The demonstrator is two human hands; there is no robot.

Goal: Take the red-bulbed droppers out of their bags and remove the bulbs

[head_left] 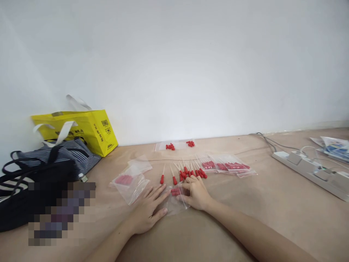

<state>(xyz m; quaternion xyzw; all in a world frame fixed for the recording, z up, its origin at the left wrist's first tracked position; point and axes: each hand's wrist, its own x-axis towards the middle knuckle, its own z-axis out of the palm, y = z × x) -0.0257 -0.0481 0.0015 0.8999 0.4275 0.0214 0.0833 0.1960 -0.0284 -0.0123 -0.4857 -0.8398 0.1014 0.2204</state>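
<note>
Forearms [245, 228] nearest, I see the left hand [147, 210] spread against the clear bag [174, 209], the right hand [196, 193] curled over it, grip unclear; I'd press lightly, red bulbs [175, 191] aligned.

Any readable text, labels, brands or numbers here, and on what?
None legible.
Yellow tote bag, front: black characters, partly behind a handle, too blurred.
Same bag, side: QR code and small print, too small.
Blue-and-white packet, far right: any print too blurred.
</note>
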